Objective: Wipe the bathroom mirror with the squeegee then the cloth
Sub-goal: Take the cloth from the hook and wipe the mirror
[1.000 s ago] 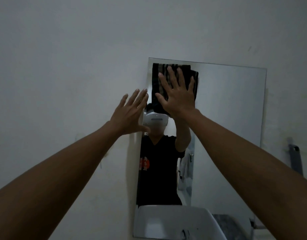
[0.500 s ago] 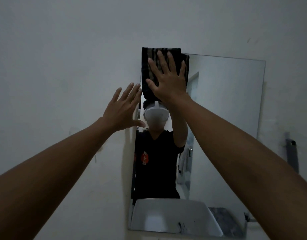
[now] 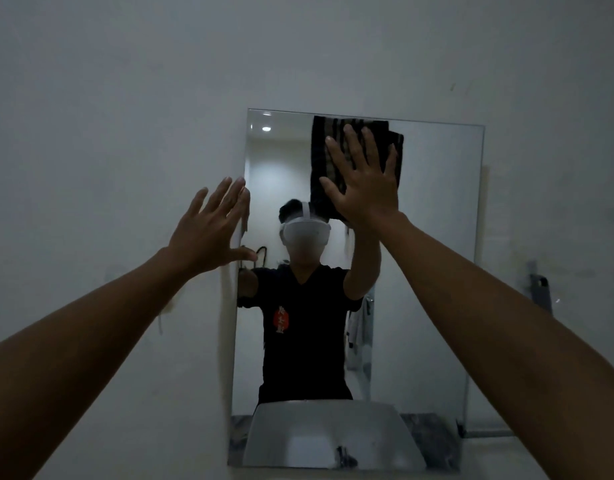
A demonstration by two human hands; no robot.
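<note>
A frameless rectangular mirror hangs on the pale wall. My right hand presses a dark striped cloth flat against the glass near the top edge, fingers spread over it. My left hand is open with fingers apart, palm against the wall at the mirror's left edge, thumb touching the glass. No squeegee can be made out with certainty.
The mirror reflects a person in a black shirt and a white basin below. A dark grey object hangs on the wall to the right of the mirror. The room is dim.
My right hand and the cloth slid rightward along the mirror's top edge, away from the top left corner. My left hand stayed braced at the left edge.
</note>
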